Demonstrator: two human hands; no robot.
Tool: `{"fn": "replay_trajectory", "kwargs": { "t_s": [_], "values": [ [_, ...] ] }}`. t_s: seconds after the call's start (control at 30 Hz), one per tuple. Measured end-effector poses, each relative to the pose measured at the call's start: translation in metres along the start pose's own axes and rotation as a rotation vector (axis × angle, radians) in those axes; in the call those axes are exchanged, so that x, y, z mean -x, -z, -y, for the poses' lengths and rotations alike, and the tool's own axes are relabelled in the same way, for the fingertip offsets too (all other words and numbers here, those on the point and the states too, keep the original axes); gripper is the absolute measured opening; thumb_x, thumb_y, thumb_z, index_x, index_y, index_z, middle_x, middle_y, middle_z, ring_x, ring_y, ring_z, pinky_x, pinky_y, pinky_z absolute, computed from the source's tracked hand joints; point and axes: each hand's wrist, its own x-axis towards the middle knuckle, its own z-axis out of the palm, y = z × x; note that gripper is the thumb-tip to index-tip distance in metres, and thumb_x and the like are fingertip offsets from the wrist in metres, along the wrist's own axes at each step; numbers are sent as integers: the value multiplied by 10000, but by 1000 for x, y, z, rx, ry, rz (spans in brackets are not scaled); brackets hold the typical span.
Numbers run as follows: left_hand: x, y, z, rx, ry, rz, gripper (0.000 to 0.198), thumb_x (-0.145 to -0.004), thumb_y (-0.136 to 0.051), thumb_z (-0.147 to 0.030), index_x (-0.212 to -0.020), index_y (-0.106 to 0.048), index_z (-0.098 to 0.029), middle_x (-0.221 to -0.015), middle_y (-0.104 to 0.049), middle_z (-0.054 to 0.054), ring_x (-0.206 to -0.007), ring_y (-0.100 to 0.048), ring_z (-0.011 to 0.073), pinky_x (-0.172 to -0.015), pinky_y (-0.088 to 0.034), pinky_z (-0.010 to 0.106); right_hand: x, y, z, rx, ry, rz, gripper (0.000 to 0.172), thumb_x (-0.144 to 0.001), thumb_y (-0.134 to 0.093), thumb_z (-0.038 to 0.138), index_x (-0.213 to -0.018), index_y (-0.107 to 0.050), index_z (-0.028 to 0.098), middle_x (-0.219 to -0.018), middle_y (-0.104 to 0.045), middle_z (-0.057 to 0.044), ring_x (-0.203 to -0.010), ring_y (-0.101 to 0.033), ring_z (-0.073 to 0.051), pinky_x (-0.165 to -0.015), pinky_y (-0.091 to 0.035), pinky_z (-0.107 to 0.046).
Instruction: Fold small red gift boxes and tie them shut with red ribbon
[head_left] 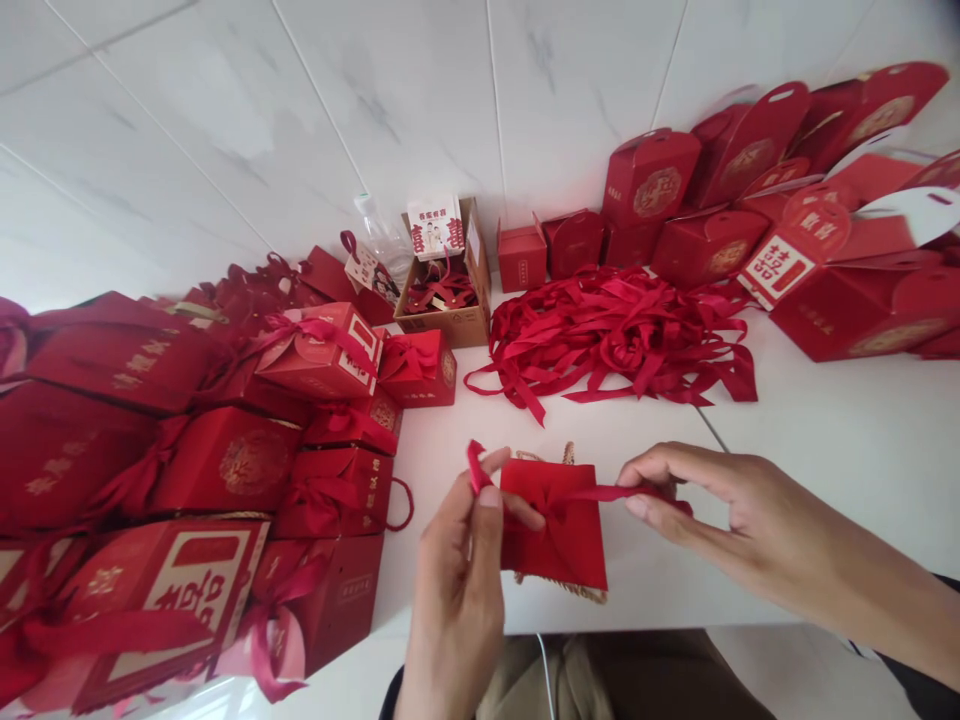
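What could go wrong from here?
1. Left hand and right hand each pinch red ribbon at the box; an uneven pull might leave it lopsided or crease the red top.
2. Gold cord sticks out on two sides of the box, so it could snag in the ribbon.
3. The box sits close to the table's near edge; a hard tug may drag it off.

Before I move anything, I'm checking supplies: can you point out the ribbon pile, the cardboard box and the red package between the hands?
Ribbon pile [622, 335]: head view, middle of the tangle.
Cardboard box [454, 328]: head view, its front wall.
Red package [574, 545]: head view, upper face, just off centre.
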Motion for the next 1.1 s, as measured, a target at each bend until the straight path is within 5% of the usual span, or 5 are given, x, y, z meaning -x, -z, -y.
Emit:
{"fn": "replay_trajectory", "kwargs": {
  "t_s": [0.2, 0.33, 0.6, 0.83, 1.1],
  "values": [
    [-1, -4, -3, 44, -30, -118, 454, -1014, -604, -450, -1402, -608, -214, -1059, -784, 66, -938, -745, 188, -872, -590, 276, 0, 2, 13, -15, -32, -17, 271, -1009, -607, 555, -985, -728, 314, -829, -735, 8, -613, -618, -172, -418, -335, -277],
    [-10, 8, -3, -29, -35, -131, 416, -991, -605, -462, -1306, -669, -198, -1133, -778, 87, -1032, -743, 215, -907, -578, 299, -3, 3, 17, -52, 31, -4, 285, -1034, -575, 544, -982, -731, 311, -949, -746, -10, -754, -670, -203, -639, -504, -306],
    [-19, 13, -9, -344, -27, -187, 444, -968, -615, -391, -1365, -487, -238, -668, -698, -40, -673, -698, 201, -688, -481, 312, -11, 0, 21, -2, 176, -74, 207, -1028, -620, 447, -964, -744, 294, -982, -703, -35, -948, -671, -242, -858, -515, -360],
    [-15, 21, -15, -207, -146, 50, 256, -983, -542, -314, -1160, -704, -224, -1025, -777, 75, -927, -745, 201, -762, -570, 282, -12, 0, 16, 35, 118, -39, 192, -1021, -626, 403, -1133, -767, 335, -1039, -769, -23, -776, -699, -195, -527, -461, -278],
    [-16, 28, 0, -440, -272, -174, 114, -881, -655, -220, -935, -746, -259, -816, -764, 0, -720, -687, 165, -680, -534, 265, -10, 2, 27, -101, -84, 26, 153, -931, -683, 441, -890, -724, 300, -635, -637, 40, -546, -561, -155, -517, -440, -272]
  ]
}}
